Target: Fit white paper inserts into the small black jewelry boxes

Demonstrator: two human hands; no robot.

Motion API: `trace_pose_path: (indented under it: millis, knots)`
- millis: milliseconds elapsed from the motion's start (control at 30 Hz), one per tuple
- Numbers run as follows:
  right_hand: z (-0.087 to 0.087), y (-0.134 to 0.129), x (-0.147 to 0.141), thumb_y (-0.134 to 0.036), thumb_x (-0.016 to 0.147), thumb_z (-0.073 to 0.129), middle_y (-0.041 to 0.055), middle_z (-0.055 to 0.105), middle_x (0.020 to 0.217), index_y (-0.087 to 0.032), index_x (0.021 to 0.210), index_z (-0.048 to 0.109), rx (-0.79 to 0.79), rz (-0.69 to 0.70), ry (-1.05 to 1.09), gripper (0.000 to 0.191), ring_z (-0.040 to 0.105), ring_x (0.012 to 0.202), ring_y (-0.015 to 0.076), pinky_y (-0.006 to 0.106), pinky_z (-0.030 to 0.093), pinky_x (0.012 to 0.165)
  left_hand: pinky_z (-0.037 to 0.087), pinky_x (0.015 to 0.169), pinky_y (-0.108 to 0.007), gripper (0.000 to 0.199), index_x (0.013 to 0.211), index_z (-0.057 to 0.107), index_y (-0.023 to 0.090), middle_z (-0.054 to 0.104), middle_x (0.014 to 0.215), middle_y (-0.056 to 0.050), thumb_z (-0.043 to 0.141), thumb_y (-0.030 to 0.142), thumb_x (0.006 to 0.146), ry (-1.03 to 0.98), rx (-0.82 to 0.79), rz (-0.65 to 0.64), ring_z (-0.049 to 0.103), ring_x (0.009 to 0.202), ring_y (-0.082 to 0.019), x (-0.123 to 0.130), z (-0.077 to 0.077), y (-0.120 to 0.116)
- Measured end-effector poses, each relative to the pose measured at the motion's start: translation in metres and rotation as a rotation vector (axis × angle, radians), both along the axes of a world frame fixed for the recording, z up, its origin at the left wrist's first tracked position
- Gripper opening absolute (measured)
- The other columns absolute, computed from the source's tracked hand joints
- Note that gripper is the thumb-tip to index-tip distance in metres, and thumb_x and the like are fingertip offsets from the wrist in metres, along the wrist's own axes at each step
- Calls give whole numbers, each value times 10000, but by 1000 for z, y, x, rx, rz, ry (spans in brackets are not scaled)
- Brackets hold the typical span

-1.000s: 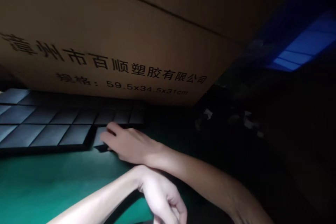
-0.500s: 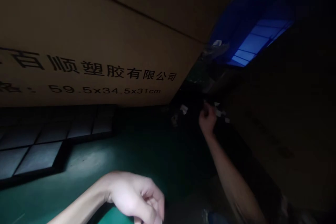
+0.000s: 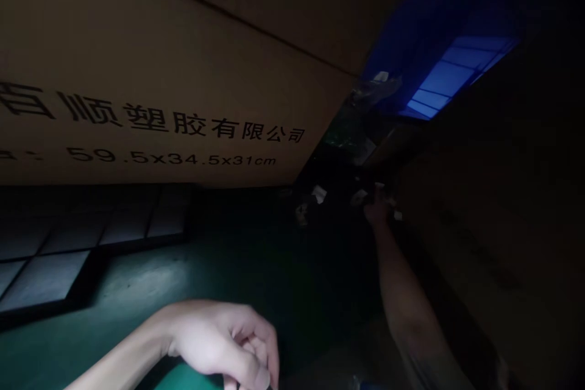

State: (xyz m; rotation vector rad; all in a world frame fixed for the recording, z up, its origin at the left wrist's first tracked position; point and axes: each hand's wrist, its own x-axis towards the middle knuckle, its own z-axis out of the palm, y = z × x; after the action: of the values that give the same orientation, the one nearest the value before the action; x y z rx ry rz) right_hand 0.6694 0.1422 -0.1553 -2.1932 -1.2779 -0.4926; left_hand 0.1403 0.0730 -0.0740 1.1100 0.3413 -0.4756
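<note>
My left hand (image 3: pixel 228 341) hangs over the green floor (image 3: pixel 137 292) at the bottom of the view, its fingers curled in towards the thumb. The fingertips run near the lower edge, so whatever they may hold is hidden. Stretched far out into the shadow, my right hand (image 3: pixel 377 210) is low among small pale scraps. One pale scrap (image 3: pixel 359 197) lies just left of it and another scrap (image 3: pixel 397 216) on its right. Darkness hides how its fingers are set. Farther left lies a white scrap (image 3: pixel 319 194).
A big printed cardboard box (image 3: pixel 192 61) fills the upper left. Below it are grey square tiles or blocks (image 3: pixel 50 277). A blue surface with a bright reflection (image 3: pixel 450 76) and clear plastic wrap (image 3: pixel 375 92) are behind. Another dark box (image 3: pixel 512 225) stands at right.
My right hand has moved slightly right and lower among the scraps. My left hand has shifted a little left, along with the whole view.
</note>
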Motion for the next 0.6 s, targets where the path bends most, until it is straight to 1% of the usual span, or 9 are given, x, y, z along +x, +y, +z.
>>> trace_pose_path:
  millis: [67,133,233,300,400,500,600]
  knots:
    - [0,0,0,-204,733,473,183,603,1397,-145,1479,451,11,18,89,749,571,1304,307,525,452,1110,582,617,-249,151,900,767,252,763,795,18,660,163,841,8,2,6,760,642,-151,0,2,1]
    - [2,-3,-4,-209,733,472,151,630,1375,-165,1473,459,27,40,173,741,593,1286,278,488,468,1107,593,632,-250,149,927,767,242,760,819,15,666,169,845,5,-8,7,760,654,-146,1,3,1]
    - [6,-15,-19,-257,783,475,173,642,1361,-143,1468,461,49,77,260,695,617,1262,286,497,481,1094,601,655,-245,152,975,765,227,760,856,0,680,194,852,-15,-29,22,758,672,-136,1,3,1]
    - [8,-25,-36,-285,812,488,187,665,1321,-132,1468,458,61,114,307,675,647,1222,289,493,505,1069,601,655,-237,147,980,764,215,761,867,-13,706,223,845,-28,-33,55,749,663,-128,0,3,1]
    - [11,-42,-67,-295,837,512,175,694,1275,-155,1471,452,68,203,360,651,680,1174,273,473,530,1043,611,653,-252,196,968,767,195,763,861,-32,783,304,806,-46,-45,107,737,641,-134,0,3,2]
    - [17,-58,-101,-306,868,538,150,682,1315,-202,1465,460,47,322,398,611,683,1181,249,450,542,1036,618,658,-259,265,977,767,195,767,878,-48,821,378,793,-49,-57,122,738,654,-142,0,2,2]
    - [25,-71,-135,-345,912,564,129,676,1327,-245,1440,494,10,439,425,541,676,1197,235,442,548,1031,621,657,-252,281,972,769,196,766,887,-53,835,392,782,-48,-53,128,740,672,-146,0,3,2]
